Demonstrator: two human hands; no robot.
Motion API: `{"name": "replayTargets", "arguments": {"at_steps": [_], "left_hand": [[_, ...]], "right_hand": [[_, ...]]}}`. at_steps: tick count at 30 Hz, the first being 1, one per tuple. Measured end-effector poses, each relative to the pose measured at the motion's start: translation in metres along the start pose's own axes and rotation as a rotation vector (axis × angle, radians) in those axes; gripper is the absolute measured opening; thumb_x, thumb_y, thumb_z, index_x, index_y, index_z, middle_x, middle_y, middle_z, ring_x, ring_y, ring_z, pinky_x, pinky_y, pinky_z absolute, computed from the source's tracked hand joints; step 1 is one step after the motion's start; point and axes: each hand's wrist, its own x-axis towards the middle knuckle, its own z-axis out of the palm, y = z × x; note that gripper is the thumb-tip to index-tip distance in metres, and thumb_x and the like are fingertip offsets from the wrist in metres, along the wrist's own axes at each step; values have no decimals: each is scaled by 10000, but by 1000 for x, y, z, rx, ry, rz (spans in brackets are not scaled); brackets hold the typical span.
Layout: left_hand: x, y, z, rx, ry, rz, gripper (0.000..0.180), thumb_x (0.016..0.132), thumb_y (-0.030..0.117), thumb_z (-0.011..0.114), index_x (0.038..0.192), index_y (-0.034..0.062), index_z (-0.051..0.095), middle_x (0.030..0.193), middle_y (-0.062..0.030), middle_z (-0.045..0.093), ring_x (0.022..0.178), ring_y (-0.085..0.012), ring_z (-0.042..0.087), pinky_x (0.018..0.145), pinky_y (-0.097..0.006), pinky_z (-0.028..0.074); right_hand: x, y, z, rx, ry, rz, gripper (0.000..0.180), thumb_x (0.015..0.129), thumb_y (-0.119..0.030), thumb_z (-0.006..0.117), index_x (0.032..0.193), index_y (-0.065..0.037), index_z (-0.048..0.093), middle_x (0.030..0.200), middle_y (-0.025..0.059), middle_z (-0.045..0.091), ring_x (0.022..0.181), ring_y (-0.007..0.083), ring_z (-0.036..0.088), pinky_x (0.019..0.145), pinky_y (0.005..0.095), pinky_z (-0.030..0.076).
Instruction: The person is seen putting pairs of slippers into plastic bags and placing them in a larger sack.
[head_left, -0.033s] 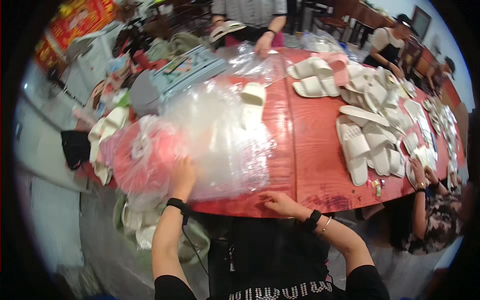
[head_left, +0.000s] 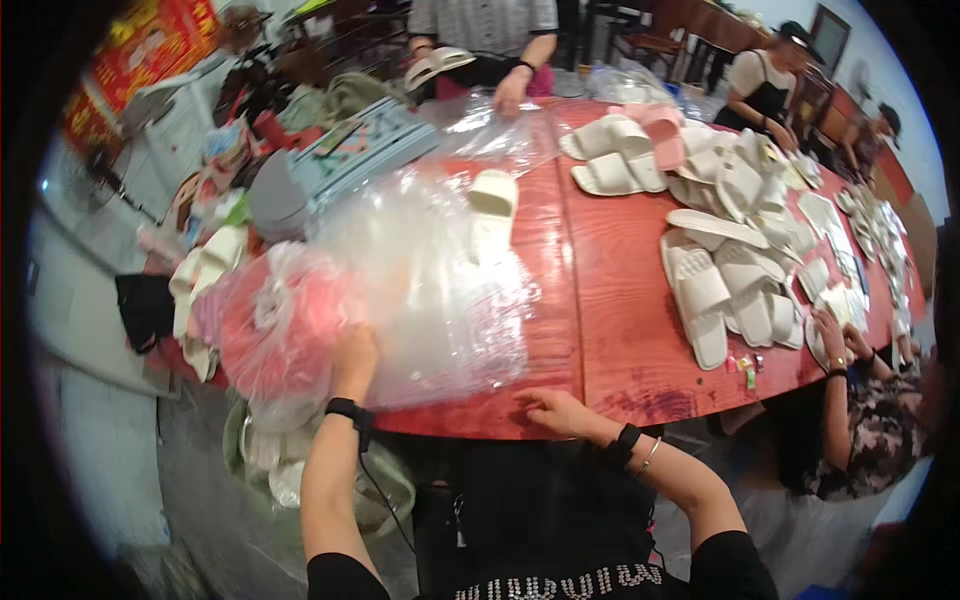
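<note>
A heap of clear plastic bags (head_left: 430, 280) covers the near left part of the red table (head_left: 600, 330). My left hand (head_left: 355, 360) rests on its near edge, with the fingers closed on the plastic. One bag by that hand bulges over something pink (head_left: 270, 335). A single white slipper (head_left: 490, 205) lies on top of the plastic further away. My right hand (head_left: 555, 408) lies flat on the table's front edge, fingers spread, just beside the plastic and holding nothing. Both wrists wear black bands.
Many white slippers (head_left: 720, 280) are piled on the right half, with a pink one (head_left: 660, 130) at the back. A person across the table (head_left: 500, 40) holds a slipper; other people sit at the right (head_left: 850, 400). A basket of slippers (head_left: 270, 460) stands below the table's left edge.
</note>
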Motion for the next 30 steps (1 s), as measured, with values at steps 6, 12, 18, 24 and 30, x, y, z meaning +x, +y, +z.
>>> {"name": "replayTargets", "arguments": {"at_steps": [6, 12, 18, 24, 30], "left_hand": [[52, -48, -2, -933, 308, -579, 185, 841, 160, 527, 687, 63, 557, 634, -26, 554, 520, -155, 516, 510, -290, 421], [70, -8, -57, -1529, 439, -505, 131, 855, 192, 554, 786, 85, 583, 701, 14, 562, 640, -73, 506, 552, -224, 373], [71, 34, -96, -1356, 457, -231, 143, 870, 174, 539, 788, 65, 584, 742, 19, 569, 695, -60, 484, 644, -196, 353], [48, 45, -91, -1320, 463, -158, 150, 885, 148, 514, 820, 34, 587, 764, 20, 562, 707, -49, 464, 643, -210, 362], [38, 145, -143, -1413, 300, 294, 83, 859, 72, 538, 884, 13, 592, 823, -19, 590, 776, -113, 533, 714, -244, 412]], "right_hand": [[-20, 65, -29, 291, 127, 50, 384, 816, 4, 469, 1199, -5, 470, 1098, 132, 584, 1033, 190, 550, 863, 292, 449], [-11, 46, -35, 441, 99, 119, 390, 824, 26, 452, 1213, -12, 458, 1083, 102, 570, 990, 163, 543, 821, 290, 472], [-5, 13, -30, 275, 65, 115, 369, 844, -56, 478, 1213, -40, 473, 1014, 84, 585, 889, 111, 531, 685, 254, 478], [1, -46, -29, 174, 42, 25, 375, 847, -80, 493, 1220, -45, 475, 1005, 54, 591, 852, 107, 525, 674, 247, 458], [10, -67, -31, 310, 111, -102, 408, 872, -129, 532, 1257, -43, 423, 1061, 40, 561, 864, 114, 524, 738, 243, 434]]}}
